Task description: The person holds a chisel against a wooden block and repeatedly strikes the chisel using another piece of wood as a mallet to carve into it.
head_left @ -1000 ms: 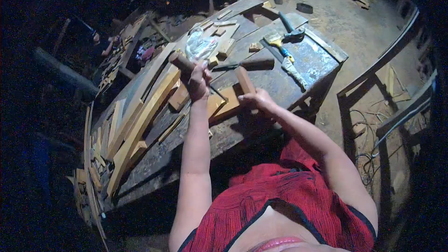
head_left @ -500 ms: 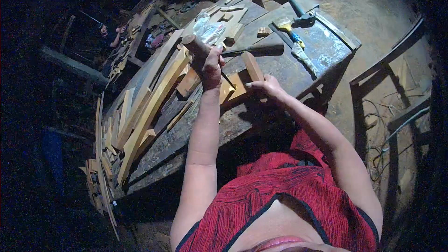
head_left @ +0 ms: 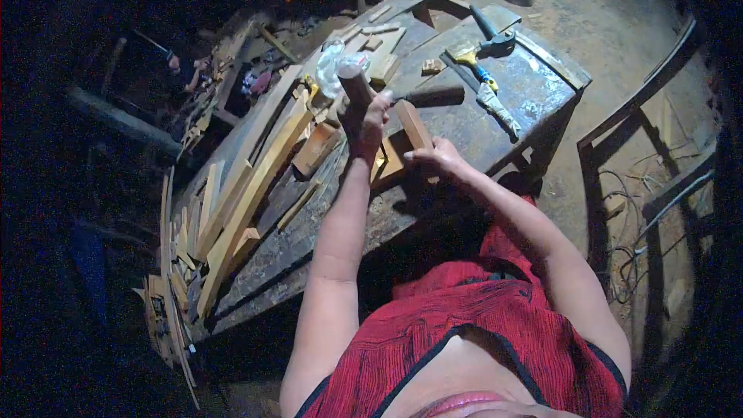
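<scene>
My left hand (head_left: 370,122) is closed around the thick, round wooden handle (head_left: 354,81) of what looks like a chisel, its end pointing up and away. The blade is mostly hidden behind my hand and wrist. Just below lies an orange-brown wood block (head_left: 393,161) on the bench, with a pale cut patch on it. My right hand (head_left: 439,156), closed, grips the near end of a squared wooden piece (head_left: 414,125) that stands tilted by the block. Whether this piece is joined to the block, I cannot tell.
Long timber strips (head_left: 251,209) lie along the left of the workbench (head_left: 487,135). A hammer (head_left: 494,35), a yellow-handled tool (head_left: 467,58) and a wrapped brush-like item (head_left: 499,108) lie right. A plastic bag (head_left: 331,70) is at the back. A wooden frame (head_left: 588,178) stands right.
My left hand and the handle have moved right, nearer the squared piece. The thin metal shaft seen earlier is now mostly covered. My right hand keeps its grip, and the view has shifted slightly.
</scene>
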The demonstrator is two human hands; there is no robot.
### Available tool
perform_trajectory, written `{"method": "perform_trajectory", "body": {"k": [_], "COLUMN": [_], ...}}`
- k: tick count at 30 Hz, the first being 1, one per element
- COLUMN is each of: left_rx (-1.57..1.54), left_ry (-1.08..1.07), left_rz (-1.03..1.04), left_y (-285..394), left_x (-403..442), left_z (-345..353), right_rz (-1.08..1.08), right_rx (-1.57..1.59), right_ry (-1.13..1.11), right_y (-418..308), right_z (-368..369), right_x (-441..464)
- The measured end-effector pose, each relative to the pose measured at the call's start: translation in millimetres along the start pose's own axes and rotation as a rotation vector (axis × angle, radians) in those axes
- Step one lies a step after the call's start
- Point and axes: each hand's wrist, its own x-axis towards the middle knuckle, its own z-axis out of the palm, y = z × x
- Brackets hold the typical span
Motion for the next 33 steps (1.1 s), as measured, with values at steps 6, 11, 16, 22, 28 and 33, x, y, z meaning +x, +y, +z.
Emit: {"method": "perform_trajectory", "body": {"k": [6,11,16,22,28,33], "left_rx": [0.193,0.157,0.249,0.136,0.083,0.021], "left_ry": [-0.101,-0.125,-0.148,-0.177,-0.308,-0.306], "left_rz": [0.271,0.339,0.392,0.105,0.106,0.181], "left_y": [8,1,-10,19,-17,-23], "left_x": [-8,-5,-3,-15,2,-6], "left_z": [19,24,31,36,37,38], "right_rz": [-0.255,-0.812,-0.857,-0.694,-0.811,-0.615], "right_rx": [-0.285,0.367,-0.039,-0.184,-0.125,-0.351], "right_ry": [0.195,0.309,0.319,0.249,0.323,0.195], "right_y": [-39,-190,-170,-176,-161,-165], "right_z": [-35,-51,-53,-82,-65,-85], "right_x": [-17,-125,-125,-132,-128,-126]}}
